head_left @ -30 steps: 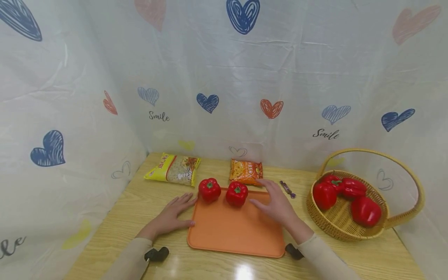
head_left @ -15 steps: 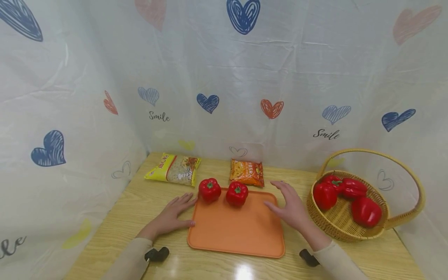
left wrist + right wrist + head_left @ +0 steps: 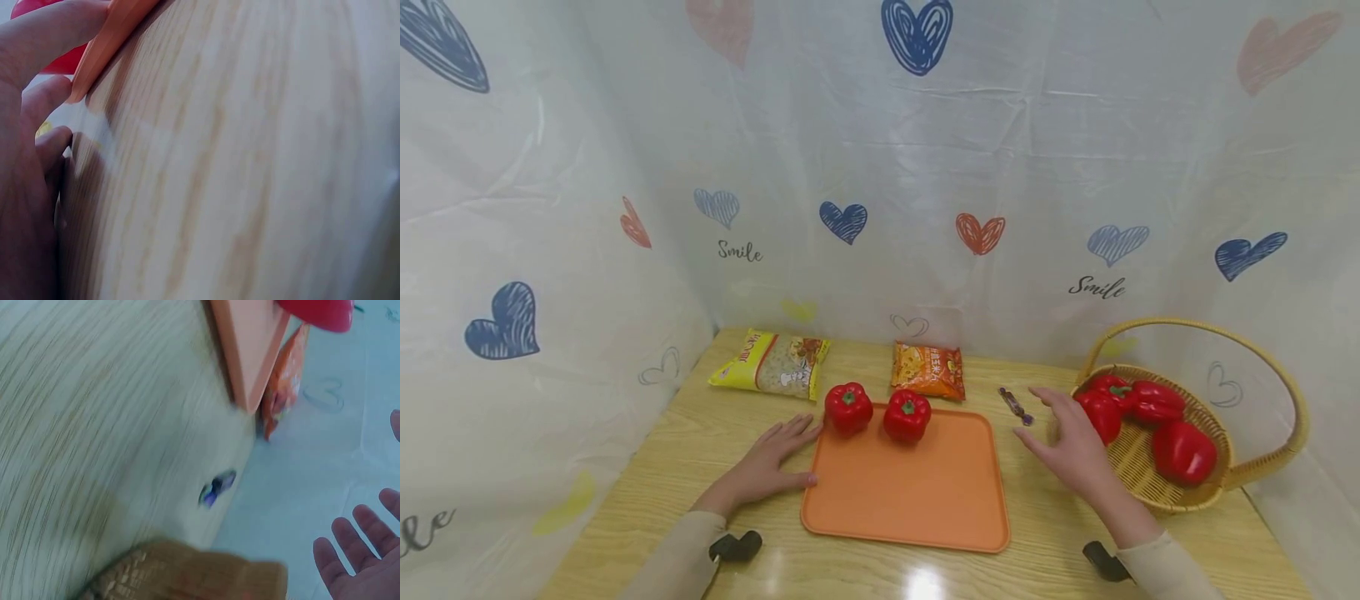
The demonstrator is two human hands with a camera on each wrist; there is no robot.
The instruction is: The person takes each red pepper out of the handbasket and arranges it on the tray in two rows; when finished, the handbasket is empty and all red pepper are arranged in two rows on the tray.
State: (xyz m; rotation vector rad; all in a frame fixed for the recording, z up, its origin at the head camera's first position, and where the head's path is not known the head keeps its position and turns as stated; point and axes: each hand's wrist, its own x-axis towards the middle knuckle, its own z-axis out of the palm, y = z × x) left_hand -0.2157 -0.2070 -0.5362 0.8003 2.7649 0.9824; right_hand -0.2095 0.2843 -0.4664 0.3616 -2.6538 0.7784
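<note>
1. Evidently for easy reach, a wicker basket [image 3: 1138, 462] of red peppers [image 3: 1183, 454] stands at three o'clock on the worktop [image 3: 820, 575].
2. An orange tray [image 3: 902, 492], central, bears two upright peppers [image 3: 848, 410] at its eleven and twelve.
3. The left hand [image 3: 767, 465], fingers relaxed, touches the tray's nine-o'clock edge, perhaps steadying it.
4. The right hand [image 3: 1073, 446], empty, fingers extended, hovers by the basket; only its wrist view bares the palm.

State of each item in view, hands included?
Tray: flat, two peppers on it
Basket: upright, more peppers inside
Yellow bag: lying, looks closed
Orange packet: lying, looks closed
Candy: wrapped
Left hand: fingers extended, touching tray
Right hand: fingers apart, empty
</note>
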